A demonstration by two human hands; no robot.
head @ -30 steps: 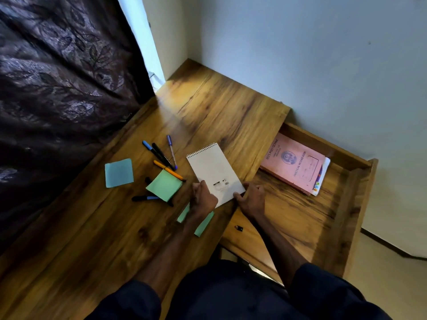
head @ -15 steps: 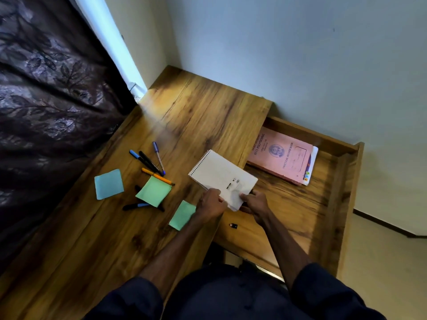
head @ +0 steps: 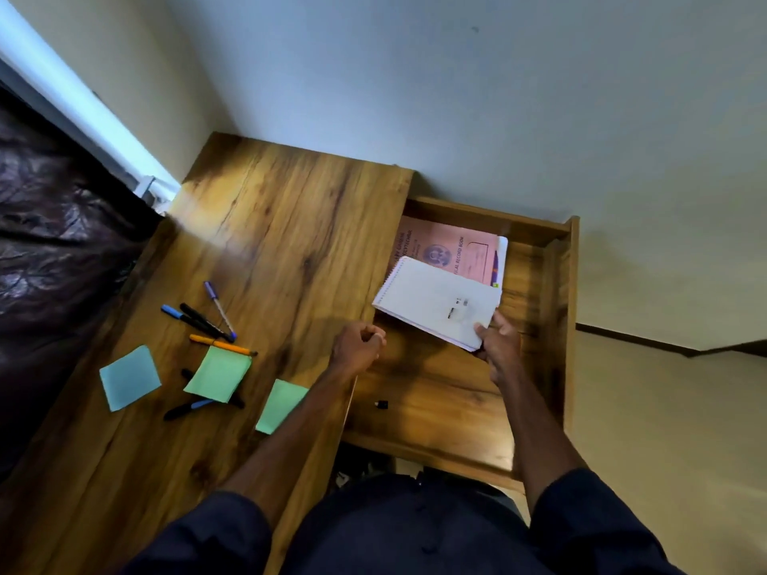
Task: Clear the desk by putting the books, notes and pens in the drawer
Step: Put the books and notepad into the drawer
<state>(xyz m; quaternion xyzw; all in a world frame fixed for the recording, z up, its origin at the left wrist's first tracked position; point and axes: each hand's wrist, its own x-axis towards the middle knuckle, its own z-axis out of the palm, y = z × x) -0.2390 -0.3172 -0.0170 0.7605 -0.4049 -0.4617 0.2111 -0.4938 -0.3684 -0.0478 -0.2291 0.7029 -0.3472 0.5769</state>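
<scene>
**Notepad goes over the drawer**

The notepad (head: 436, 302) has left the desk (head: 282, 242) in the last second. A moment ago it lay flat on the wood beside the pens, both hands at its near edge. Now the right hand (head: 500, 340) alone pinches its near corner and holds it above the open drawer (head: 560, 292), its spiral edge overlapping the pink book (head: 452, 251) lying at the back. The left hand (head: 359, 346) has let go; it hangs at the desk's edge, fingers loosely curled, gripping nothing. The pad looks lifted, not set down, though I cannot be sure its far edge is clear of the book.

That puts the pad close to stowed, I judge: it only needs lowering onto the book or the bare drawer floor beside it.

The drawer holds the pink book, with the edge of something white showing beneath it, and a tiny dark object (head: 381, 405) near the front that I cannot identify.

Plenty remains on the desk: a fan of pens (head: 203, 319), an orange pen (head: 222, 345), two more dark pens partly under a green note (head: 218, 373), a second green note (head: 280, 404) near the left forearm, and a blue note (head: 129, 377) further left.
</scene>
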